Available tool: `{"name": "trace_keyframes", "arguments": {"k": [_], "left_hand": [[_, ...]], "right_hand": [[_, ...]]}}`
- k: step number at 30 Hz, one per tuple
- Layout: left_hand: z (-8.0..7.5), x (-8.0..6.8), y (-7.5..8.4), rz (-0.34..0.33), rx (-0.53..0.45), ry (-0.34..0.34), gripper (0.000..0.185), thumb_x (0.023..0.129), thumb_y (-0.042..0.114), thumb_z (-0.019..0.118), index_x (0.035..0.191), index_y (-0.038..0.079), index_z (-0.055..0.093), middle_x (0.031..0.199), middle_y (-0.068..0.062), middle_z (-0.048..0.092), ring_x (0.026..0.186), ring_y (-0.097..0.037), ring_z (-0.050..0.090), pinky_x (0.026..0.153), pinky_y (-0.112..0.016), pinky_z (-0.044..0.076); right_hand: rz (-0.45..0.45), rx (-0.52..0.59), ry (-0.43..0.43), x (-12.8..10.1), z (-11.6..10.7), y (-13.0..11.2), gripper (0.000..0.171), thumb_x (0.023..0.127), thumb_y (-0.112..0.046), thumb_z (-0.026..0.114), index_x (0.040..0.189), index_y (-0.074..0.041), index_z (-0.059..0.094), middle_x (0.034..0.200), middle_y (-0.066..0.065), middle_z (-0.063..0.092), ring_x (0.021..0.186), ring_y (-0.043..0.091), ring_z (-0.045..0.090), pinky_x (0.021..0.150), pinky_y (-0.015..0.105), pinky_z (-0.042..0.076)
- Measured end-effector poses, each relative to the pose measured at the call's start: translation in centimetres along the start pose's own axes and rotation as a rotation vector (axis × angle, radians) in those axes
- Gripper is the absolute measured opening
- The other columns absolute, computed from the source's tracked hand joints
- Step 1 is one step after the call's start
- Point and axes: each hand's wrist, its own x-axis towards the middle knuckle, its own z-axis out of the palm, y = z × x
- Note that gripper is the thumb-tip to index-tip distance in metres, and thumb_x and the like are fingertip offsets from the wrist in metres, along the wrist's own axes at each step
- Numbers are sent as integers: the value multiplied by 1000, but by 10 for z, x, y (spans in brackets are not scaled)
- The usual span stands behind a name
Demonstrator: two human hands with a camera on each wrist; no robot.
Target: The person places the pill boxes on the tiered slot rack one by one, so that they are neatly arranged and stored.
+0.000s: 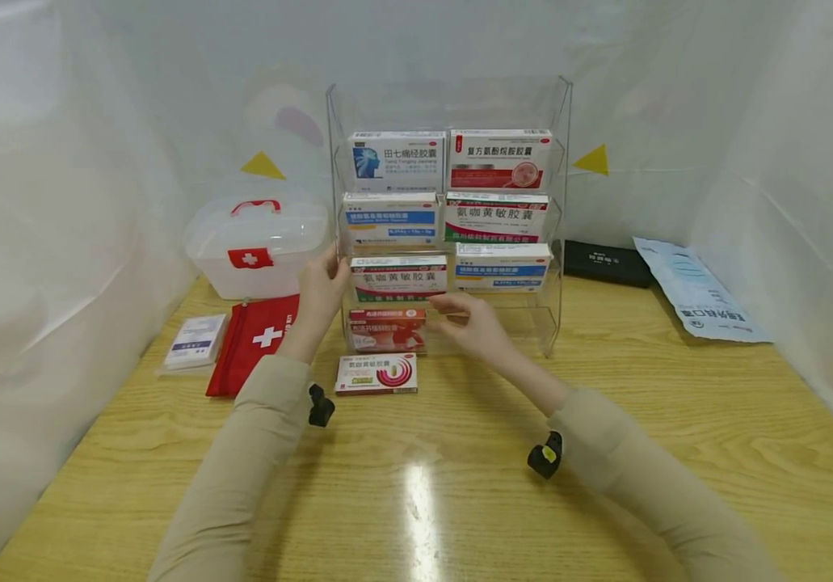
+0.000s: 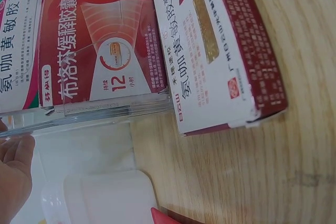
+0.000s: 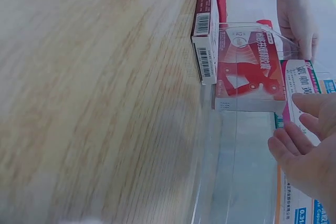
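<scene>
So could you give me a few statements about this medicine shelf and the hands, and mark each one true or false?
1. A red medicine box sits in the bottom left slot of the clear shelf. True.
2. The right hand holds a box. False: its fingers are straight and hold nothing, in front of the shelf.
3. One box lies flat on the wooden table in front of the shelf. True.
4. The bottom right slot of the shelf is filled. False: it holds no box.
5. The left hand rests at the left edge of the shelf. True.
6. The white first aid case stands right of the shelf. False: it stands to the left.
</scene>
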Motion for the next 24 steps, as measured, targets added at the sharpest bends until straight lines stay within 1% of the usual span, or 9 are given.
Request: {"name": "trace_keyframes", "arguments": {"k": [3,6,11,17,19,24], "left_hand": [[0,0,1,0,-8,-2,45,96,12,47,141,16,44,131,-15,57,110,-28,62,88,-37,55],[-1,0,2,-3,-16,-5,45,96,12,48,140,16,44,132,-15,56,110,-28,62,87,-37,55],[-1,-1,2,2,-12,-5,45,96,12,48,141,16,44,133,-14,55,111,-28,62,88,-37,55],[0,-1,1,-6,-22,-7,45,96,12,47,141,16,43,134,-14,55,110,-27,62,87,-37,55],[0,-1,1,-7,-23,-8,46,96,12,47,142,16,42,134,-14,54,110,-27,62,87,-37,55],[0,-1,2,-3,-24,-7,45,96,12,47,141,16,43,134,-14,55,113,-27,61,90,-37,54]], "right_hand": [[16,-10,-32,-5,-4,-3,41,82,0,68,121,8,57,123,27,58,112,40,56,97,46,49],[31,-28,-82,-12,-6,-4,46,81,-1,68,123,10,54,126,28,56,114,41,55,98,47,47],[57,-59,-155,-23,-6,-5,49,82,-4,68,127,7,52,126,25,57,114,39,55,100,46,46],[21,-79,-231,-32,-1,-5,50,81,-5,69,125,11,52,121,28,58,111,39,57,99,46,47],[14,-83,-258,-33,2,-4,50,81,-6,69,125,10,51,123,28,58,112,40,56,99,47,46],[3,-134,-322,-36,12,-1,52,82,-9,69,129,6,51,133,24,52,119,40,52,101,47,45]]}}
